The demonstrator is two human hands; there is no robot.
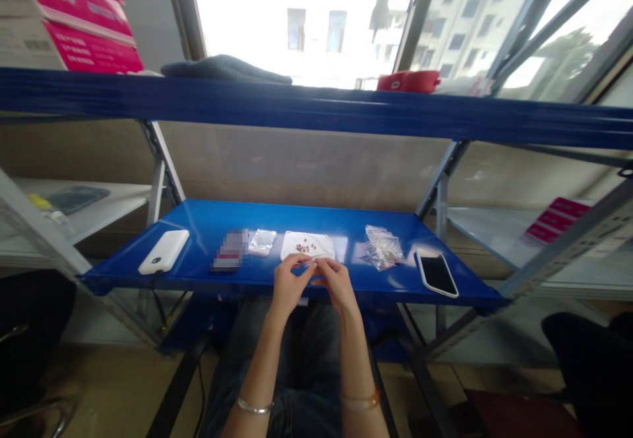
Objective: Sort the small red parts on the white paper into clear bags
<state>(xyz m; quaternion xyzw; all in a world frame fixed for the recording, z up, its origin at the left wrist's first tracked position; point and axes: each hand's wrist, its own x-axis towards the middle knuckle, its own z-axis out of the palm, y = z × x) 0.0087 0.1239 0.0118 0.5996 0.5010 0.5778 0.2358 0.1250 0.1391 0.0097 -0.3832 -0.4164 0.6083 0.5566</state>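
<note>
Window light floods in behind a blue steel shelf (pixel 346 227), and we sit facing it, our jeans (pixel 306 359) just below its front edge. Our left hand (pixel 291 286) and right hand (pixel 339 286) meet above that edge, fingertips pressed together and pinching a thin pale sliver (pixel 309 264), too small to identify. An orange speck (pixel 319 281) shows under the right hand's fingers. A silver bangle (pixel 254 406) circles our left wrist, an amber bangle (pixel 360 400) our right.

Nearest our hands, at the middle of the shelf, lies a white paper sheet (pixel 321 248) dotted with small red beads (pixel 304 247). Toward the shelf's left end sit a clear plastic sachet (pixel 262 242), a blurred packet (pixel 228 250) and a white power bank (pixel 164 251). Toward its right end lie a bundle of clear plastic bags (pixel 383 248) and a smartphone (pixel 436 273) in a white case, screen up. Above the shelf, a blue upper beam (pixel 316 105) carries a grey cloth (pixel 225 68) and a red case (pixel 408 82).
</note>
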